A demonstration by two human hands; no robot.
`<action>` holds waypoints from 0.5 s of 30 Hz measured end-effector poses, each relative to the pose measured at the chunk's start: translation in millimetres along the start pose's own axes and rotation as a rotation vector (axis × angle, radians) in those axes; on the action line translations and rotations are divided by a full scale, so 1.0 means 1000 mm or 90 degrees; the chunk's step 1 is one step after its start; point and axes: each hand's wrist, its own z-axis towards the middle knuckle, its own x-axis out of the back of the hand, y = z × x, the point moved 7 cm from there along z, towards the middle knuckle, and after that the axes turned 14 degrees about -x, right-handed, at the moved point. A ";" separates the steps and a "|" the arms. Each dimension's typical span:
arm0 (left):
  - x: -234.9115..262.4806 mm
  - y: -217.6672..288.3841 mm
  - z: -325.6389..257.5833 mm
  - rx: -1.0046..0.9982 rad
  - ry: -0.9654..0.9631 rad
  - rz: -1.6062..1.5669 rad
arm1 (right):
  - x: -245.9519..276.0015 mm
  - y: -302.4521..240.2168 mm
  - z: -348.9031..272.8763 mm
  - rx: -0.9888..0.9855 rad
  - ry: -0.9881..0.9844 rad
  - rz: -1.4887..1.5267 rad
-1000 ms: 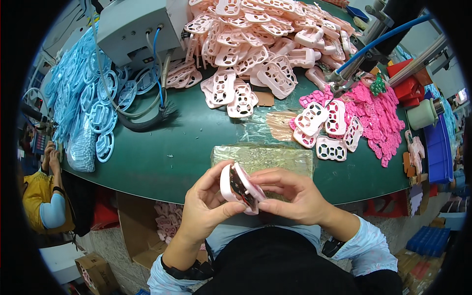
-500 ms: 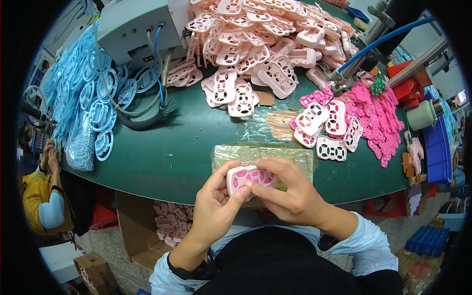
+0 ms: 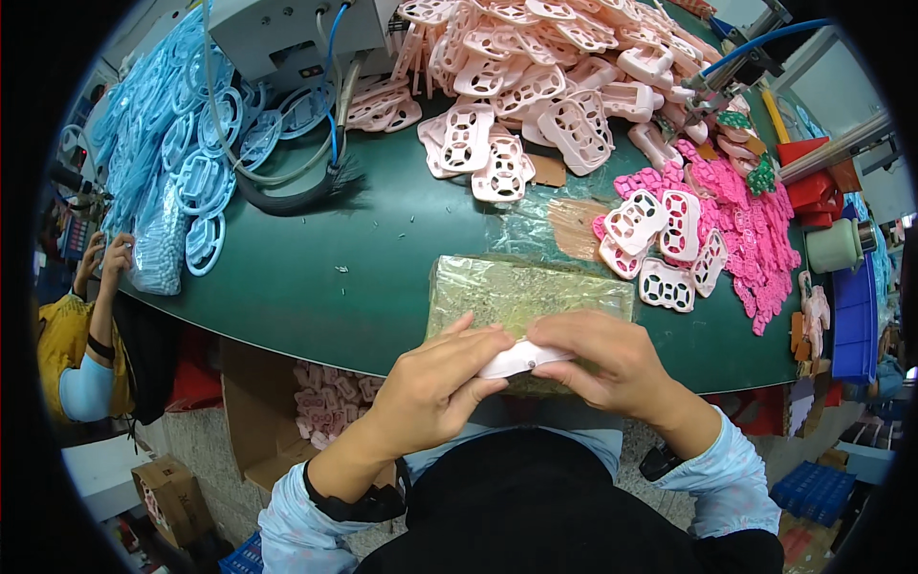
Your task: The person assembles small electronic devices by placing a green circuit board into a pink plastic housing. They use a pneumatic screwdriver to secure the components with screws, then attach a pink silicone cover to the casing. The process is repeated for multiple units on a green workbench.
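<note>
A pale pink plastic part [image 3: 521, 359] is held edge-on between both hands, just above the near edge of the green table [image 3: 382, 258]. My left hand [image 3: 435, 387] grips its left end with thumb and fingers. My right hand [image 3: 607, 364] pinches its right end from above. A small dark spot shows on the part's rim. Directly behind the hands lies a clear bag of small greenish pieces [image 3: 526, 292].
A heap of pale pink parts [image 3: 535, 67] fills the table's far side; bright pink parts [image 3: 708, 230] lie right, blue ring parts [image 3: 182, 163] left. A grey machine with hoses [image 3: 287, 38] stands at the back. Another person's sleeve [image 3: 81, 364] is at far left. A cardboard box of pink parts [image 3: 320, 407] sits below the table.
The pink part has turned from face-up to edge-on between my hands. Both hands shifted slightly lower and closer together around it.
</note>
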 end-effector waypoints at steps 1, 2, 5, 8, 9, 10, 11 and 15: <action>-0.001 0.000 0.000 -0.008 0.004 0.014 | 0.001 0.001 -0.001 0.003 0.006 -0.006; -0.001 0.001 0.000 -0.016 0.008 0.027 | 0.002 0.001 -0.001 0.006 0.012 -0.012; -0.003 0.001 -0.002 -0.014 0.018 0.025 | 0.005 0.006 -0.001 -0.076 -0.039 0.046; -0.001 0.000 -0.002 0.000 0.014 -0.002 | 0.008 0.015 -0.005 -0.078 -0.081 0.066; -0.001 0.000 -0.002 0.004 0.011 -0.011 | 0.010 0.015 -0.008 -0.061 -0.072 0.051; -0.001 -0.001 -0.001 0.004 0.005 -0.007 | 0.010 0.013 -0.007 -0.040 -0.060 0.039; -0.002 -0.001 -0.001 0.005 -0.001 -0.002 | 0.010 0.011 -0.007 -0.018 -0.048 0.028; 0.000 -0.004 0.001 0.030 -0.004 -0.017 | 0.008 0.012 -0.006 -0.024 -0.049 0.002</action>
